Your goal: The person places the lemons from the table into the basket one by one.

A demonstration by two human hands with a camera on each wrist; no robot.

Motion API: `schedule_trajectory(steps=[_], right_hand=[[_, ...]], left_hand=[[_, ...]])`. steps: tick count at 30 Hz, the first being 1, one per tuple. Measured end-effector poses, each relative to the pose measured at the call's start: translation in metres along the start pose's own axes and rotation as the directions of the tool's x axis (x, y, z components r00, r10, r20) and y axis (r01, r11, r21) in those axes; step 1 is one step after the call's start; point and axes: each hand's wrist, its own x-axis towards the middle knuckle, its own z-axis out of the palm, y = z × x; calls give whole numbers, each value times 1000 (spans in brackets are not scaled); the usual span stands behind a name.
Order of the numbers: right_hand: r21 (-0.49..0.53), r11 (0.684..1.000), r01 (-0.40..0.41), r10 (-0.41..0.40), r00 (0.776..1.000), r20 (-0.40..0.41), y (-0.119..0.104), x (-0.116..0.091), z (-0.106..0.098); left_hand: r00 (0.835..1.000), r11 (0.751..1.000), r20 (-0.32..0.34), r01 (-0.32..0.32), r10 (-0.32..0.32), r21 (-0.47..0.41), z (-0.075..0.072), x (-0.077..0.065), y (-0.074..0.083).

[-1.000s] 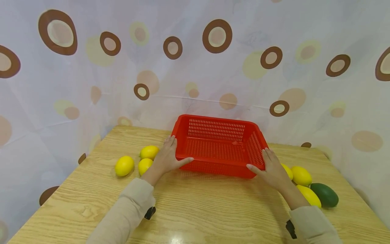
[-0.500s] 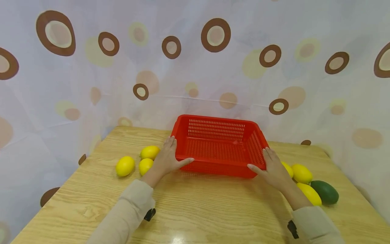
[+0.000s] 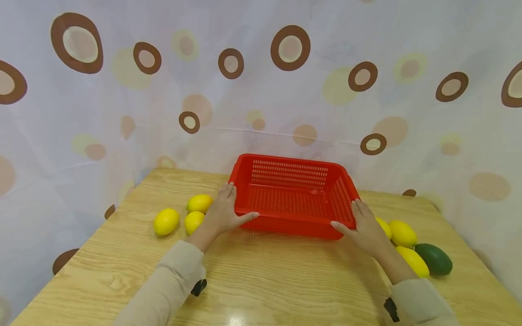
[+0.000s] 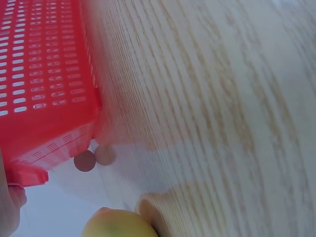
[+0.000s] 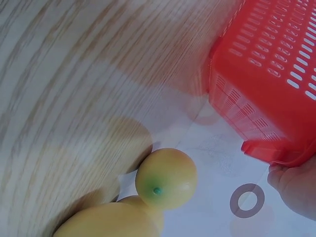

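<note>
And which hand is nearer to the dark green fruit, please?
Right: the right hand is on the red basket, at the end toward the dark green fruit; the left hand is at the opposite end, farther away.

Both hands (image 3: 220,213) (image 3: 365,232) forward, well apart, thumbs (image 3: 247,218) inward

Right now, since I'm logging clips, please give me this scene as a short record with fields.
basket: red, perforated, between the hands
left hand: holding its left end
right hand: holding its right end
left of basket: three visible yellow fruits
right of basket: three more yellow ones, one dark green fruit
surface: wood-grain table
</note>
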Motion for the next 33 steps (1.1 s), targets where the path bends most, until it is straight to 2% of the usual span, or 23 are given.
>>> schedule_trajectory(steps=[7,22,33], right_hand=[[5,1000,16,-16,1000,-20,-1,-2,0],[-20,1000,5,-5,1000,-9,0,-6,2],[-38,999,12,-12,1000,-6,1,-10,2]], left_hand=[[1000,1000,-4,-11,11,6,-3,-2,3],[1000,1000,1,9,-9,-8,-2,-5,4],[1000,1000,-7,-3,3,4,-2,-9,5]])
